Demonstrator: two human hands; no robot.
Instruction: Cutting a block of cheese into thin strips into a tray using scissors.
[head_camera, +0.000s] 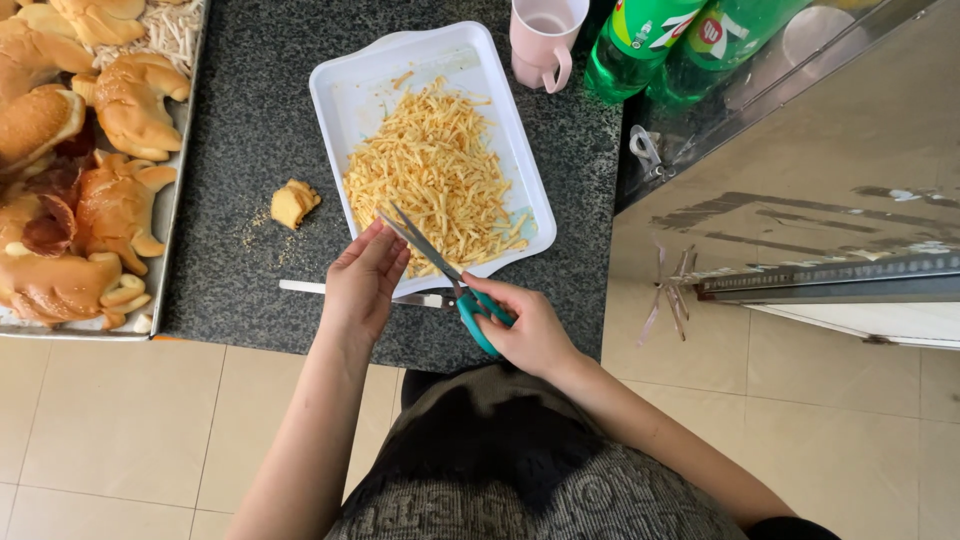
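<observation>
— Where are the scissors (445, 270)?

— At the near edge of the white tray (340, 85). Their teal handles sit in the right hand (525, 330), whose fingers are curled shut through the loops. The blades are parted and point to the far left, over the near part of the pile of thin yellow-orange strips (435, 175) in the tray.

— And the left hand (362, 280)?

— Just left of the blades, at the tray's near left corner. Its fingers lie together and slightly curled, fingertips close to the blade tips. Whether it pinches a strip I cannot tell; the palm faces away from the camera.

— Anything else near the hands?

— A knife (300, 288) lies flat on the surface, running left to right under both hands, its pale end sticking out to the left of the left hand.

— What about the surface itself?

— A dark speckled stone surface (250, 120). A small yellowish chunk (295, 203) with crumbs lies left of the tray. Farther left, a metal baking tray (168, 215) holds browned pastries (120, 100). Beyond the white tray stands a pink mug (545, 40), and right of it two green plastic bottles (680, 40).

— And the room?

— Beige floor tiles (120, 420) below the near edge, and on the right a metal-framed cabinet (800, 200).
</observation>
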